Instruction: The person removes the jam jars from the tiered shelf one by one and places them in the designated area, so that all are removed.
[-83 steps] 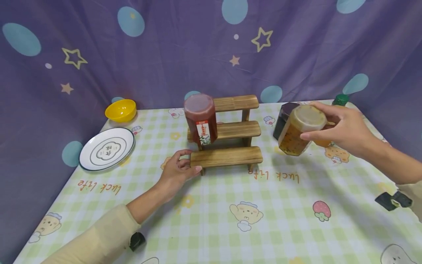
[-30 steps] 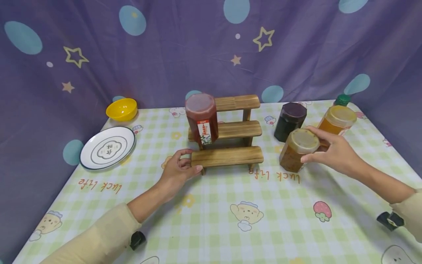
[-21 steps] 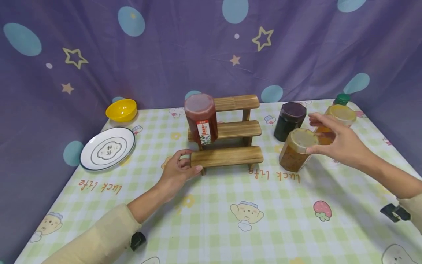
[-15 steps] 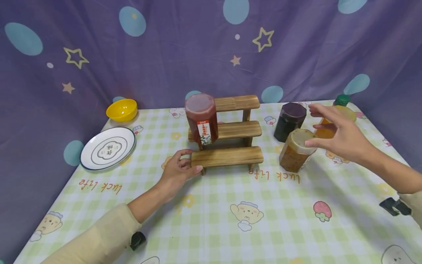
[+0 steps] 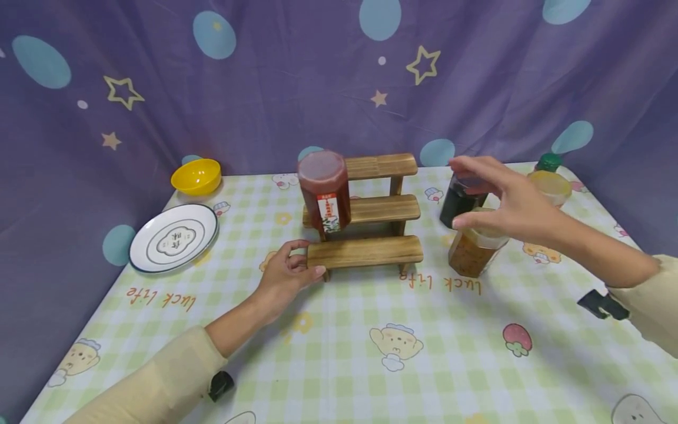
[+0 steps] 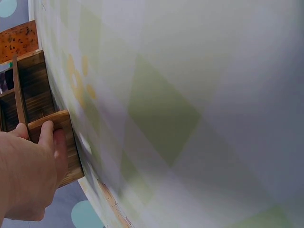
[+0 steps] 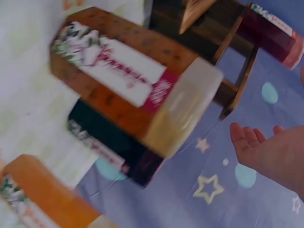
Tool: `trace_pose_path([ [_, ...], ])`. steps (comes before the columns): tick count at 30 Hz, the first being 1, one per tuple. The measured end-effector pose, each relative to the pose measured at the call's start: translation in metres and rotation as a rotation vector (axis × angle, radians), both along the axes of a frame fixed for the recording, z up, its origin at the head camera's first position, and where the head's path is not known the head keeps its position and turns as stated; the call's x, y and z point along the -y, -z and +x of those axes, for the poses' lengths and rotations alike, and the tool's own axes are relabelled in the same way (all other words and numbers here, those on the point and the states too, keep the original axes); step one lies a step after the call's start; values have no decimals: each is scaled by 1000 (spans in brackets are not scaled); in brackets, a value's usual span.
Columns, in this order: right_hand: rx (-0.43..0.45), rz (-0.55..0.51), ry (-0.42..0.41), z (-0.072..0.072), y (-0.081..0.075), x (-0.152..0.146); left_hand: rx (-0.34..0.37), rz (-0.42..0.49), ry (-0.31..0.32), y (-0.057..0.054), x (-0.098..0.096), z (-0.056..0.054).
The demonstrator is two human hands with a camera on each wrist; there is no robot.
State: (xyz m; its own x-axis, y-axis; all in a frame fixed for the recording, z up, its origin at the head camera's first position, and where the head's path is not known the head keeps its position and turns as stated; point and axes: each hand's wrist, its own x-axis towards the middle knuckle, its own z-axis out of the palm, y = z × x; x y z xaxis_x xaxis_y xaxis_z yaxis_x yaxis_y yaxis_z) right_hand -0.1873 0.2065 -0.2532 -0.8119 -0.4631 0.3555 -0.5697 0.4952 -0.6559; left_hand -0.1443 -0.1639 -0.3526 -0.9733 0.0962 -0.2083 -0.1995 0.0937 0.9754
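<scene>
My left hand [image 5: 281, 281] grips the left end of the lowest step of a three-tier wooden shelf [image 5: 371, 252]; the left wrist view shows fingertips curled on the step's edge. A red jam jar [image 5: 324, 194] stands at the shelf's left side. My right hand [image 5: 516, 203], fingers spread and thumb apart, hovers above a speckled amber jam jar [image 5: 470, 258] and in front of a dark jam jar [image 5: 457, 203], partly hiding both. In the right wrist view the hand [image 7: 280, 154] is apart from the speckled jar [image 7: 123, 76] and holds nothing.
An orange jar with a pale lid [image 5: 553, 185] stands at the right, mostly hidden by my hand. Behind it is a green cap [image 5: 548, 161]. At the left are a white plate [image 5: 150, 253] and a yellow bowl [image 5: 196, 178]. A purple curtain [image 5: 254, 106] hangs behind the table.
My right hand set the speckled jar down upright on the tablecloth, let go, rose, then moved left towards the dark jar. My left hand has stayed on the shelf.
</scene>
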Motion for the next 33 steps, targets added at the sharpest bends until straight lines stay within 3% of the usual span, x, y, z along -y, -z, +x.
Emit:
trace_pose_path([
  [10, 35, 0, -140, -9, -9, 38, -5, 2, 1, 0, -1, 0],
  [21, 209, -70, -214, -20, -14, 78, -3, 27, 13, -1, -1, -1],
  [33, 226, -97, -248, -24, -15, 118, 2, 30, 1, -1, -1, 0],
])
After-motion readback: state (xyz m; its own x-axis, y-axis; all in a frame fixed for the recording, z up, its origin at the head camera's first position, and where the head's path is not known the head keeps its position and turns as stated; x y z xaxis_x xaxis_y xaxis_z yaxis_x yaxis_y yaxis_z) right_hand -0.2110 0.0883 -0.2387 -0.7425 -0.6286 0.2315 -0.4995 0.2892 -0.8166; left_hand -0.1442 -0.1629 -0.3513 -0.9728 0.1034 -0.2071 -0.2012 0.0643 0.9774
